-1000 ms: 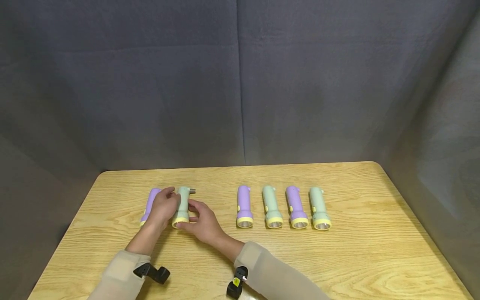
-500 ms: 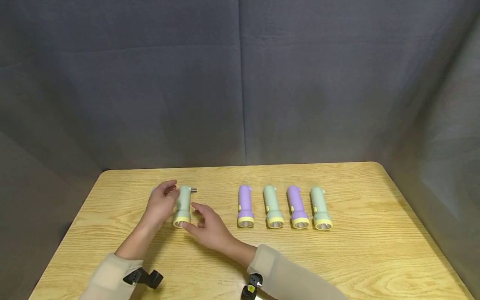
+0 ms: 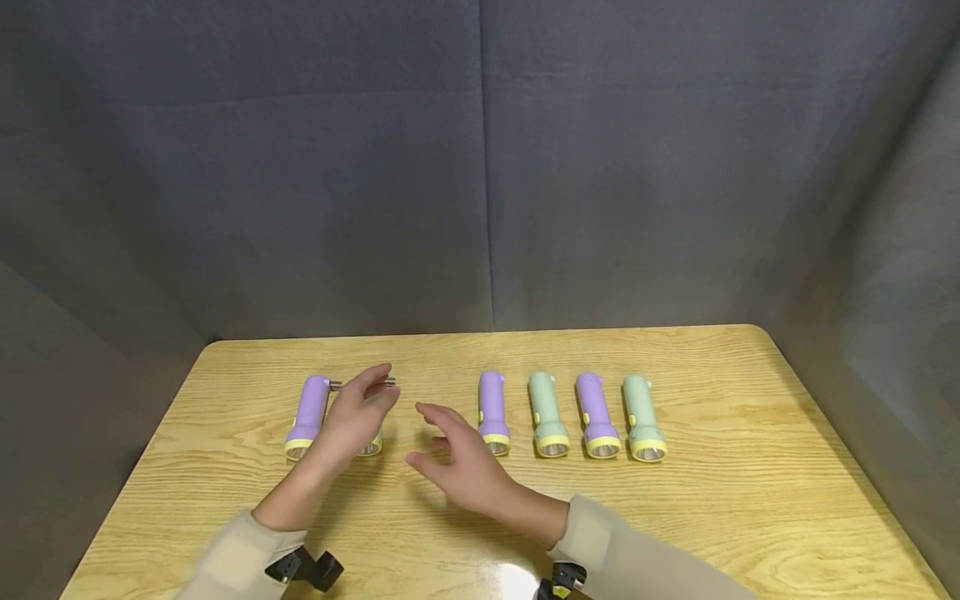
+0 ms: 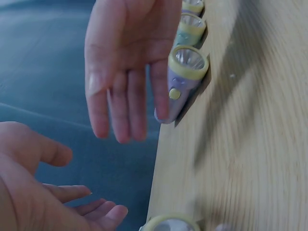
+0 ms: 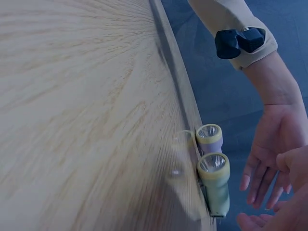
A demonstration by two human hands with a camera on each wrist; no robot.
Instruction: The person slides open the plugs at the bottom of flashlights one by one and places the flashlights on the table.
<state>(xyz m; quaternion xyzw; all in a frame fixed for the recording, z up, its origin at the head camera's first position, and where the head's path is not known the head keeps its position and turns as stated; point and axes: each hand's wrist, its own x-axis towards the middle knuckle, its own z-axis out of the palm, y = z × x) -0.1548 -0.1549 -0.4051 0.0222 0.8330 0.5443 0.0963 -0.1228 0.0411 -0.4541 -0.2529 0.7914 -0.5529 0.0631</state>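
Note:
My left hand (image 3: 356, 417) hovers over a green flashlight (image 3: 371, 447), covering most of its body in the head view. It holds nothing, its fingers loosely bent. Two metal prongs (image 3: 390, 381) stick out at that flashlight's far end. In the right wrist view the same green flashlight (image 5: 216, 190) lies with its yellow-rimmed lens toward the camera. Just left of the hand is a purple flashlight (image 3: 311, 412), its prongs out too. My right hand (image 3: 468, 467), fingers spread and holding nothing, hangs above the table between the left pair and a purple flashlight (image 3: 492, 408).
Further right, in a row with that purple flashlight, lie a green flashlight (image 3: 545, 412), another purple flashlight (image 3: 596, 412) and a green flashlight (image 3: 641, 417). A dark grey curtain (image 3: 337, 208) encloses the back and sides of the wooden table (image 3: 750, 500).
My right hand has let go of the green flashlight and moved right. My left hand has come off it and shifted right over it, uncovering the purple flashlight. The flashlights stay in place.

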